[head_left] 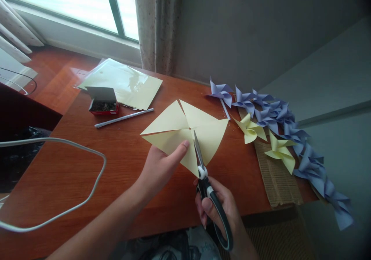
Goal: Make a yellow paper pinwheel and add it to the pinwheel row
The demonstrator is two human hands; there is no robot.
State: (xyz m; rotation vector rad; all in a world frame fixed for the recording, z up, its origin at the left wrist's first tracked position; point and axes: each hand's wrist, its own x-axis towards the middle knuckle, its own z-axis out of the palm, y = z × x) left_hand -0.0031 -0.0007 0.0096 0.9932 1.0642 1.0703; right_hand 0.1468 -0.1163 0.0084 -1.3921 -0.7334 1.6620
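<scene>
Left grip [158, 166]: bare hand, forearm bare, no sleeve in view. Right grip [220, 206]: bare hand, nails short and unpainted; wrist bare.

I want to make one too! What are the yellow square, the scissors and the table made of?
Yellow square: looks like thin matte paper; it creases and holds sharp cut edges. Scissors: shiny blades, likely steel, with dark handles, probably plastic. Table: reddish wood grain with a glossy finish; could be veneer.

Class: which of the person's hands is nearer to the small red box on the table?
Left. The left hand grips the yellow paper, right of the red box; the right hand, holding the scissors, is further right and nearer the table edge.
</scene>
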